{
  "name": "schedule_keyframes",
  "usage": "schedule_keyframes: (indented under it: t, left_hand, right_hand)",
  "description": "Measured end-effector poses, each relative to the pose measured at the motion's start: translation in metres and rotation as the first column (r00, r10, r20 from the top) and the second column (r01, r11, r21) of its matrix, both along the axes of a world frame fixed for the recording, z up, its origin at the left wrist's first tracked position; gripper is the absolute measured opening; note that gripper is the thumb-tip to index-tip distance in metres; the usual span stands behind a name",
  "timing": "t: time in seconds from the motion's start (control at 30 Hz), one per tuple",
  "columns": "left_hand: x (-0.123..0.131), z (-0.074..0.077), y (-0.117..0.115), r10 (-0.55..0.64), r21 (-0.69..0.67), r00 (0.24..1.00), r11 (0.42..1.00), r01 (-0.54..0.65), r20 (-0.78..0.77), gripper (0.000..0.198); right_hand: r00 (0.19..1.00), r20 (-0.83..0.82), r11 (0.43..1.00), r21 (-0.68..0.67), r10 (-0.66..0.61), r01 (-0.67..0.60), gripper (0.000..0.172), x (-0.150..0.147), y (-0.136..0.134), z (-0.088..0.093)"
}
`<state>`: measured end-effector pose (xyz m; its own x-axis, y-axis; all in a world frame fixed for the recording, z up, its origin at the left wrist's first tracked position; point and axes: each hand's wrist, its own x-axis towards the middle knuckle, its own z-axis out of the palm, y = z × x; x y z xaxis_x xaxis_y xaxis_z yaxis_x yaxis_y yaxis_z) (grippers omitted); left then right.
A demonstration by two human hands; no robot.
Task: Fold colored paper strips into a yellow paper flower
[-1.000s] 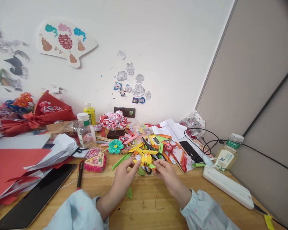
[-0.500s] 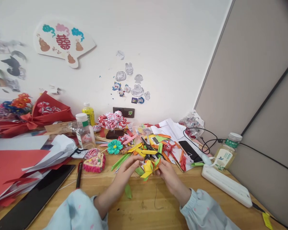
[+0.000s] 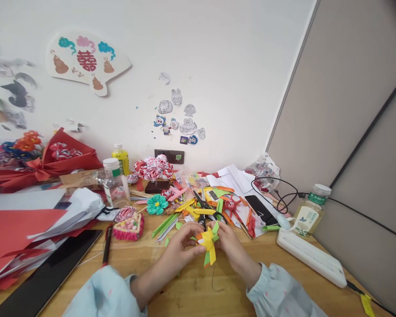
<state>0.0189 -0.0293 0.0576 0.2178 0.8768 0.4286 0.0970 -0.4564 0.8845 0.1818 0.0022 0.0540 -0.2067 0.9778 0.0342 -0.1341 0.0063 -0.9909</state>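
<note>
Both my hands meet over the wooden desk [image 3: 191, 286] and pinch a small folded paper piece [image 3: 208, 243] in yellow, orange and green. My left hand [image 3: 181, 245] grips its left side with curled fingers. My right hand [image 3: 229, 245] holds its right side. Yellow and green strips hang down from the piece between the hands. Just beyond my fingers lie black scissors [image 3: 204, 206] on a heap of coloured paper strips [image 3: 188, 207].
A dark tablet [image 3: 49, 273] and red paper sheets [image 3: 16, 229] lie at the left. A pink woven heart basket [image 3: 129, 226], a teal paper flower [image 3: 157, 204], two bottles [image 3: 114, 180], a phone [image 3: 260, 209], a white power strip [image 3: 312, 257] and a drink bottle [image 3: 308, 211] surround the work area.
The folded paper piece has come nearer to me and turned, its strips now hanging down. Both hands moved toward the desk's front edge with it.
</note>
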Motion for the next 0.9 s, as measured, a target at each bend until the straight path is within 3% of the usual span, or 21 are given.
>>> schedule_keyframes:
  t: [0.17, 0.3, 0.5, 0.7, 0.9]
  left_hand:
    - [-0.004, 0.002, 0.001, 0.303, 0.106, 0.949, 0.95, -0.294, -0.088, 0.022]
    - [-0.005, 0.002, 0.0, 0.438, 0.254, 0.869, 0.889, -0.381, -0.231, 0.016]
    - [-0.001, 0.002, -0.004, 0.437, 0.335, 0.844, 0.882, -0.333, -0.31, 0.014]
    - [0.006, 0.003, -0.009, 0.279, 0.253, 0.88, 0.949, -0.19, -0.383, 0.017]
    - [0.002, 0.005, -0.005, 0.305, 0.242, 0.884, 0.943, -0.228, -0.354, 0.01]
  right_hand:
    - [0.985, 0.058, 0.967, 0.211, -0.16, 0.145, 0.034, 0.003, 0.005, 0.0]
    - [0.991, 0.132, 0.955, 0.298, -0.036, -0.005, 0.032, -0.001, 0.002, 0.0]
    - [0.99, 0.118, 0.962, 0.27, -0.081, 0.046, 0.026, -0.008, 0.004, -0.012]
    - [0.982, 0.08, 0.96, 0.24, -0.17, 0.146, 0.029, -0.004, 0.012, -0.018]
    - [0.977, 0.168, 0.957, 0.281, -0.128, 0.077, 0.028, -0.003, 0.013, -0.017]
